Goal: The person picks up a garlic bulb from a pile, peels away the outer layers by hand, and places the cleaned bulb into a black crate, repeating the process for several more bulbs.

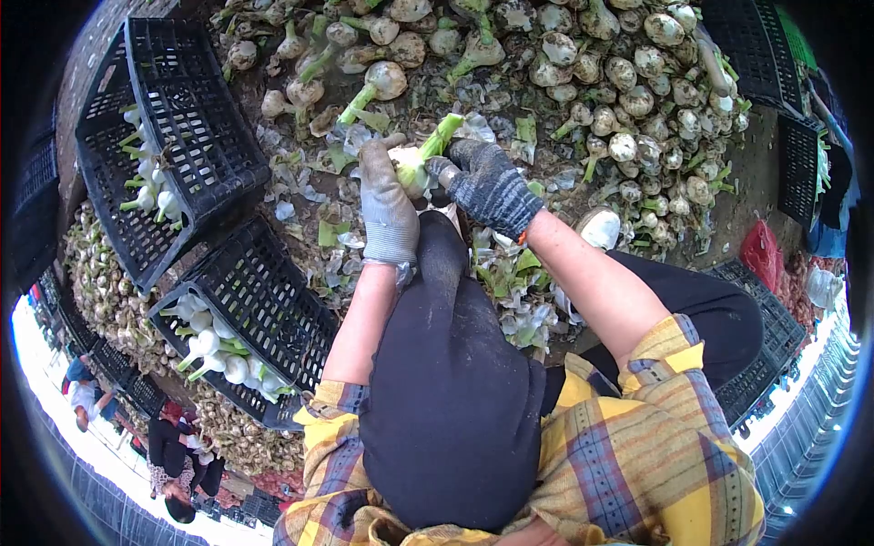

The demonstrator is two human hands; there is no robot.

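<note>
A pale garlic bulb [411,171] with a cut green stem pointing up and right is held just above my knee. My left hand [384,187], in a light grey glove, is closed around its left side. On the right side, my right hand [492,185], in a dark striped glove, has its fingers curled, with the thumb pressed against the bulb near the stem. Whether a small tool sits in the right hand is hidden. Beneath both hands, peeled papery skins [341,241] and bits of green stem litter the ground.
Dirty garlic bulbs [628,109] lie heaped ahead and to the right. Black plastic crates [196,109] stand at the left, with cleaned white bulbs [214,350] in the nearer one. More crates and a red bag [761,250] are at right. Other people [173,450] work at lower left.
</note>
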